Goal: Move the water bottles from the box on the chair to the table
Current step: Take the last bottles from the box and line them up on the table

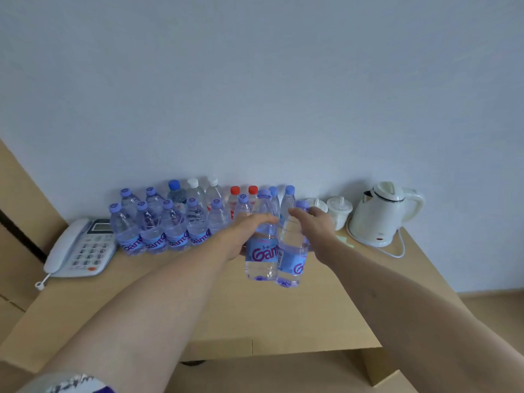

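We see both arms reaching forward over the light wooden table [215,313]. The left hand [243,236] has its fingers curled round the upper body of a clear plastic water bottle with a lilac cap and blue label [262,245], upright, held above the tabletop. The right hand [314,225] grips a second clear lilac-capped bottle [292,256] near its shoulder, tilted slightly; the two held bottles touch side by side. Whether their bases touch the table we cannot tell.

Behind them, against the pale wall [255,80], stands the cluster of bottles already on the table: a front row of lilac-capped, blue-labelled bottles [158,228] packed close, more lilac caps behind, one darker blue-capped bottle [175,191], two white-capped clear bottles [202,191], two red-capped bottles [243,195], and two tall blue-capped ones [286,202] just behind the hands. This cluster stands directly behind the held bottles, along the wall.

Left of the cluster, just beside it, a white corded desk telephone [79,248] with keypad. Right of the hands, two white lidded ceramic cups [338,209], then a white electric kettle [382,214] on its base with a white cord [397,251] trailing over the table edge. A small green-yellow paper note [344,241] lies near the kettle. A patterned sleeve [73,384] shows at bottom left. Box and chair are out of view.
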### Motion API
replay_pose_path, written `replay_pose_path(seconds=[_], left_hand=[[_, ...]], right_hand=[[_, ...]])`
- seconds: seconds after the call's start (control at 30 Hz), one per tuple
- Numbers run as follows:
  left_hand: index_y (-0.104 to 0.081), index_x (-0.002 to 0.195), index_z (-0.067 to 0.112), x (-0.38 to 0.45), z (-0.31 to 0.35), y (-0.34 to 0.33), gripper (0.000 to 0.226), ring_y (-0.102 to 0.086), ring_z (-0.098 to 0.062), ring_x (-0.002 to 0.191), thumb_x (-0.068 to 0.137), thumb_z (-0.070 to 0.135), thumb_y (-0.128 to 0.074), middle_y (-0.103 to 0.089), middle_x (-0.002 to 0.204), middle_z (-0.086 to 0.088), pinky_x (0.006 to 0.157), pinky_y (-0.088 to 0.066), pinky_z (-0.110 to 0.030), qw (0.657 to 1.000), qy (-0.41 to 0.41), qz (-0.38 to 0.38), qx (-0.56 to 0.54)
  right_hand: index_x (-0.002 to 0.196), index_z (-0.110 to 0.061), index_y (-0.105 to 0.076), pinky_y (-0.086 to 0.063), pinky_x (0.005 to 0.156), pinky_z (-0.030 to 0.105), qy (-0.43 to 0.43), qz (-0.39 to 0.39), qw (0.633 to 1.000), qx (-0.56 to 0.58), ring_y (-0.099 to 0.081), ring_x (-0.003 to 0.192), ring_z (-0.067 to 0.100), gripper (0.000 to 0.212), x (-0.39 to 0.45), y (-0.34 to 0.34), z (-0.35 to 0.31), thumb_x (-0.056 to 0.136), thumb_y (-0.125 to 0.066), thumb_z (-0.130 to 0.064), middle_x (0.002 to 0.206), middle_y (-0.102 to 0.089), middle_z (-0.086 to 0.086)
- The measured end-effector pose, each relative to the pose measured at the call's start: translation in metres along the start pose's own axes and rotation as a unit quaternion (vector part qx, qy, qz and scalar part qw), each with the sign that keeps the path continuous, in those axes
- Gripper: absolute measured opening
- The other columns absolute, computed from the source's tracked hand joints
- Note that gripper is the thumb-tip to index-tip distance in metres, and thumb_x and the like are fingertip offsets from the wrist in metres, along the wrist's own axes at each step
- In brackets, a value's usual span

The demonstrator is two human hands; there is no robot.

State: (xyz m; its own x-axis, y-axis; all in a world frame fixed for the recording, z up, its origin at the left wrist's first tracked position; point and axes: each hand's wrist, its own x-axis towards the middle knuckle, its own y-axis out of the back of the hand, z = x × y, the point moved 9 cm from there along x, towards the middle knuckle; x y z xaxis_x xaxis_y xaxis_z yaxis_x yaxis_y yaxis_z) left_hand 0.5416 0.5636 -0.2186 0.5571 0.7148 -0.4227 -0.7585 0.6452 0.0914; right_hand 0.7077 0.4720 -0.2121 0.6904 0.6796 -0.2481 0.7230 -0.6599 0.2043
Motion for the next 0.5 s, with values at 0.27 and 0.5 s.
replay_pose_path(seconds=[0.27,0.5], left_hand=[[-0.075,0.110,0.022,0.053,-0.009,-0.001,0.055,-0.077,-0.026,0.096,0.061,0.045,-0.085,-0.080,0.102,-0.006,0.100,-0.054,-0.057,0.999,0.017,-0.034,0.020],[-0.066,0.111,0.021,0.084,-0.020,0.003,0.056,-0.075,-0.025,0.104,0.062,0.034,-0.089,-0.080,0.105,-0.002,0.103,-0.053,-0.054,0.998,0.049,-0.032,0.010]], right_hand=[[0.090,-0.024,-0.071,-0.062,0.080,0.049,-0.003,0.038,0.995,-0.097,-0.069,0.085,0.023,0.035,0.061,-0.004,0.014,0.070,-0.082,-0.051,0.090,-0.073,0.000],[0.079,-0.015,-0.064,-0.052,0.065,0.037,-0.002,0.031,0.991,-0.132,-0.060,0.067,0.019,0.036,0.114,-0.017,0.021,0.070,-0.087,-0.042,0.071,-0.063,-0.001]])
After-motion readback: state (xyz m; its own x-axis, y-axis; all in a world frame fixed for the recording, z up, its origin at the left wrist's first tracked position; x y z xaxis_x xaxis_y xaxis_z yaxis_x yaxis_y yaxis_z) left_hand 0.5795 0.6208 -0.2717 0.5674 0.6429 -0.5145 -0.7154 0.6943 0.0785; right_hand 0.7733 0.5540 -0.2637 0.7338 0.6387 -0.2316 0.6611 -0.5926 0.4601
